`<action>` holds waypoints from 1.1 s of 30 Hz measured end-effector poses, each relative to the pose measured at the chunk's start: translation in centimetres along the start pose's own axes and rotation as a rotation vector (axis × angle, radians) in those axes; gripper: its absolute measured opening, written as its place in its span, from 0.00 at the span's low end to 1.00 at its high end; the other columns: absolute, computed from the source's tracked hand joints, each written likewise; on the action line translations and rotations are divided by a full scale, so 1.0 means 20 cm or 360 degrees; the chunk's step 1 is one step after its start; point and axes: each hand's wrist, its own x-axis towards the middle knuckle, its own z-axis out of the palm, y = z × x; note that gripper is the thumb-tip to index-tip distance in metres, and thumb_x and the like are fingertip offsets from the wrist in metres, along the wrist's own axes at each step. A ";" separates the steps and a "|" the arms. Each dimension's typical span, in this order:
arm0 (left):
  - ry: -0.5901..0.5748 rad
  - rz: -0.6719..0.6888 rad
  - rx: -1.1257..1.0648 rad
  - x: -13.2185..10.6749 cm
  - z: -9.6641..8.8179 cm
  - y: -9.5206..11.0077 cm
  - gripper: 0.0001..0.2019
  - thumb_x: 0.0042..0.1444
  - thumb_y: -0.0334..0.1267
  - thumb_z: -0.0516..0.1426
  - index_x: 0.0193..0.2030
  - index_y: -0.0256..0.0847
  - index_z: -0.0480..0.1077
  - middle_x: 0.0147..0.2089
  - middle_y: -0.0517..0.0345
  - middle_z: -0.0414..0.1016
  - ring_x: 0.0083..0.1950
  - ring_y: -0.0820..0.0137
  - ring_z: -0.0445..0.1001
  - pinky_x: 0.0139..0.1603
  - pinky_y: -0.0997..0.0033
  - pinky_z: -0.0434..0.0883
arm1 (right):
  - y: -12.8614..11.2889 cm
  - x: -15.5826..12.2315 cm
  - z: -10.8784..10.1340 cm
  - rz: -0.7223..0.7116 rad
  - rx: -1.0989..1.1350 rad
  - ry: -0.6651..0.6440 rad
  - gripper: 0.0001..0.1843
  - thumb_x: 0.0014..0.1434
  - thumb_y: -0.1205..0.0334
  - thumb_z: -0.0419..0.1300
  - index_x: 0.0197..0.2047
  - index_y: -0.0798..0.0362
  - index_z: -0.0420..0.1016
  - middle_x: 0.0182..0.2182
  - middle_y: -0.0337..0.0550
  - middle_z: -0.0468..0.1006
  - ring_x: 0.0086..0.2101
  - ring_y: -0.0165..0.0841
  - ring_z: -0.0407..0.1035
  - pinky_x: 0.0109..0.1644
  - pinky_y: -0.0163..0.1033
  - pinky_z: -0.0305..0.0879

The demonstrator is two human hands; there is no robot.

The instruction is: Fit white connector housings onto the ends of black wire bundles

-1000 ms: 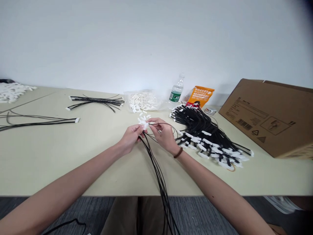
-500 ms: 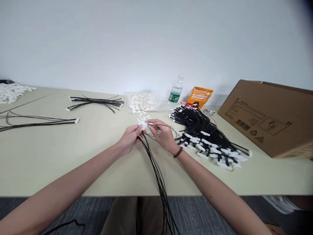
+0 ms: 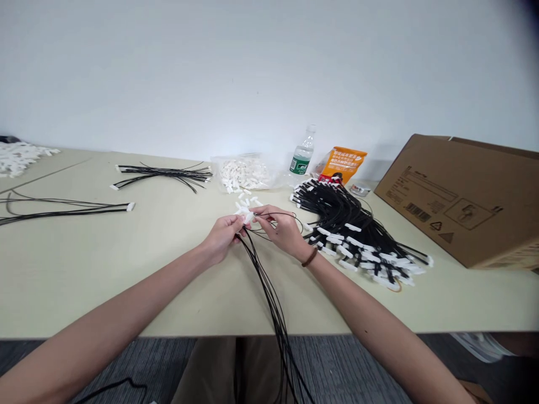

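Wires (image 3: 272,286) thin, limp, light, trailing near small stiff white connector (image 3: 247,216), pinched by left hand (image 3: 221,240); right hand (image 3: 282,230) closes on one strand (image 3: 281,213); hold by connector.

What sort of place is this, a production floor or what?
Probably a small manual wire-harness assembly bench, not a full production floor: a heap of black wires with white connectors, a clear bag of loose white connector housings, and a cardboard box share a plain table.
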 end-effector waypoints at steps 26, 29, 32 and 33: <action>-0.0101 -0.0042 -0.0013 0.03 -0.04 -0.01 0.17 0.40 0.49 0.62 0.25 0.34 0.68 0.27 0.58 0.65 0.25 0.79 0.59 0.22 0.77 0.51 | 0.01 0.01 0.00 0.0099 0.0041 -0.0024 0.09 0.57 0.64 0.54 0.28 0.54 0.74 0.39 0.47 0.78 0.37 0.32 0.73 0.40 0.38 0.72; -0.0114 -0.0020 -0.0025 0.02 -0.04 0.00 0.17 0.41 0.48 0.61 0.26 0.34 0.68 0.28 0.57 0.66 0.25 0.79 0.59 0.22 0.77 0.51 | 0.01 0.01 0.01 0.0129 0.0045 0.0005 0.10 0.57 0.63 0.55 0.29 0.54 0.75 0.39 0.47 0.78 0.37 0.32 0.73 0.41 0.37 0.71; -0.0112 0.0005 -0.0032 0.02 -0.03 0.01 0.16 0.41 0.46 0.62 0.26 0.33 0.68 0.30 0.57 0.66 0.25 0.80 0.59 0.22 0.77 0.52 | 0.01 0.00 0.01 0.0110 0.0041 0.0008 0.09 0.57 0.63 0.54 0.31 0.54 0.75 0.39 0.46 0.78 0.38 0.32 0.73 0.42 0.37 0.71; -0.0103 0.0008 -0.0030 0.02 -0.03 0.01 0.16 0.41 0.46 0.62 0.26 0.33 0.68 0.30 0.57 0.66 0.25 0.80 0.59 0.22 0.77 0.52 | 0.02 0.00 0.02 0.0097 0.0035 0.0010 0.09 0.57 0.63 0.54 0.32 0.54 0.75 0.40 0.47 0.78 0.39 0.32 0.73 0.42 0.37 0.71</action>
